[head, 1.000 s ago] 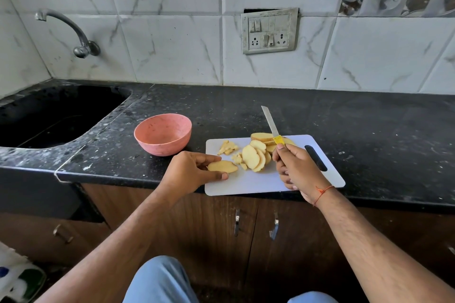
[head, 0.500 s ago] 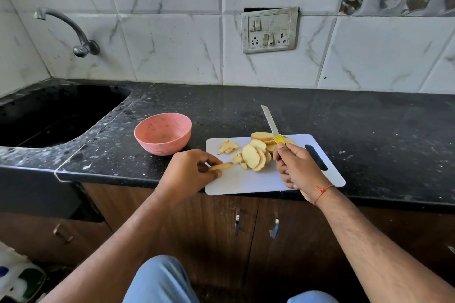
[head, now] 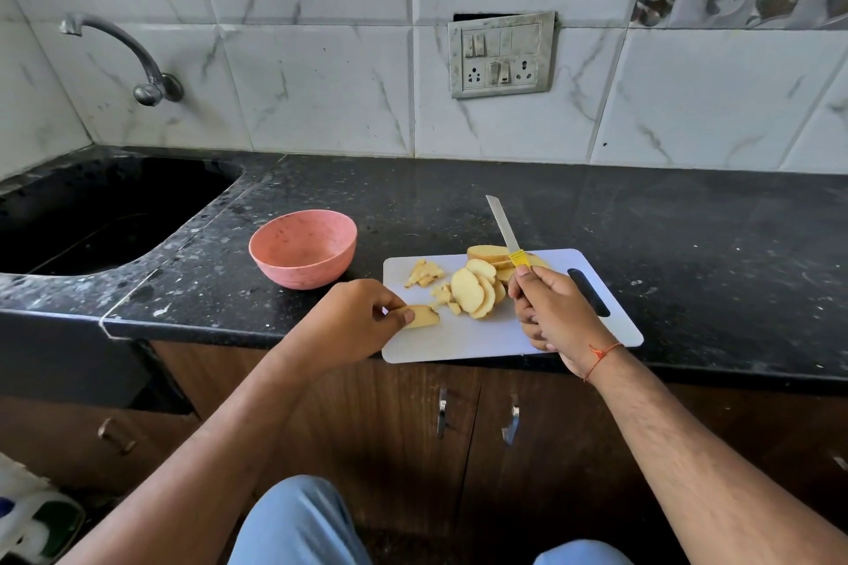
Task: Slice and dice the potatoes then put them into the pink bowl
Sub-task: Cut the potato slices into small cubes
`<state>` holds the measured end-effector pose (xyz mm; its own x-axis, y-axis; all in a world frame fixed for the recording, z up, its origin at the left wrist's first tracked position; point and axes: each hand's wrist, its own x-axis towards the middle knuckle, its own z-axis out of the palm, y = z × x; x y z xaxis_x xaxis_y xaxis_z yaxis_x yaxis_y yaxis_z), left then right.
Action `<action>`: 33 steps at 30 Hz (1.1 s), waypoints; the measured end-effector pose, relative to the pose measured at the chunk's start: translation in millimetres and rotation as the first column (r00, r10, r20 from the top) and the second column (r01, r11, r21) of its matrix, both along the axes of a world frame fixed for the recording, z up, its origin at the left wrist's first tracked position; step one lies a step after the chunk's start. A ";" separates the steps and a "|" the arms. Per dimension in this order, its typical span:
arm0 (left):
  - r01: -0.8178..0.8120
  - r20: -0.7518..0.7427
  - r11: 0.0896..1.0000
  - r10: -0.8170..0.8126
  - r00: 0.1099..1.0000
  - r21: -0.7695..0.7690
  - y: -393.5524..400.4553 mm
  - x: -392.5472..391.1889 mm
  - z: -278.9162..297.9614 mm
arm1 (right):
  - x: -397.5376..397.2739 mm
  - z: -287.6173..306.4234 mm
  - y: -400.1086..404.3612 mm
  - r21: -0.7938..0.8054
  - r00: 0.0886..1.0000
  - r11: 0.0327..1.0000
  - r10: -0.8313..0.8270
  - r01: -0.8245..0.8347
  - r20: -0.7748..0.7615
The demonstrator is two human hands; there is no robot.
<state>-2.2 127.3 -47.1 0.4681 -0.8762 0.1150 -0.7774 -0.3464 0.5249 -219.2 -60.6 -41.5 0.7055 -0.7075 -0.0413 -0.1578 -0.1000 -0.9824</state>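
Slice in hand: our left hand (head: 353,317) pinched 1 potato slice (head: 422,316) at its left end, near the cutting board (head: 463,342)'s left edge.
Knife: our right hand (head: 555,312) gripped the knife (head: 504,230), blade raised over the slice pile (head: 477,289).
Handling: we judged the slice light, stiff, wet-slick; hold its edge, away from the cut.
Bowl: the pink bowl (head: 303,249) stood left of the board, looking empty.
Hidden: the handle sat mostly inside our fist; the diced bits (head: 424,273) were too small to count.

Both forearms bare, no sleeves in view. Right forearm (head: 679,440) with visible hair. Thin orange-red thread bracelet (head: 602,356) knotted round right wrist. Left wrist without band. Light blue trousers (head: 298,523) over both knees at bottom of view.
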 end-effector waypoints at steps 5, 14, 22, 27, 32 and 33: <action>0.010 -0.074 0.997 -0.005 0.997 0.077 -2.1 2.6 2.7 | 0.2 -1.0 -0.8 0.003 1.000 1.000 -0.004 0.004 0.000; -0.072 -0.135 0.991 0.057 0.989 -0.112 -4.4 -1.9 0.9 | 1.4 -3.4 -2.0 0.025 0.999 1.000 -0.005 0.004 0.032; -0.242 -0.207 0.917 0.183 0.961 -0.316 -7.5 -3.5 -5.6 | 0.4 -3.3 -2.8 0.023 1.000 1.000 0.002 -0.002 0.027; -0.284 -0.320 0.913 0.186 0.929 -0.294 -13.7 -7.7 -8.0 | -0.3 -2.5 -2.4 0.019 1.000 1.000 0.002 -0.003 0.027; -0.335 -0.481 0.896 0.166 0.861 -0.290 -21.3 -12.1 -6.7 | -0.8 -1.7 -2.6 0.012 1.000 1.000 0.005 -0.005 0.022; -0.348 -0.510 0.888 0.158 0.846 -0.302 -22.0 -13.4 -5.7 | -0.8 -1.7 -2.7 0.011 1.000 1.000 0.004 -0.005 0.021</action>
<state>-15.6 105.3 -52.8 0.7472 -0.6540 0.1182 -0.3242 -0.2035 0.9238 -220.0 -63.3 -43.1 0.7096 -0.7038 -0.0347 -0.1370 -0.0894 -0.9865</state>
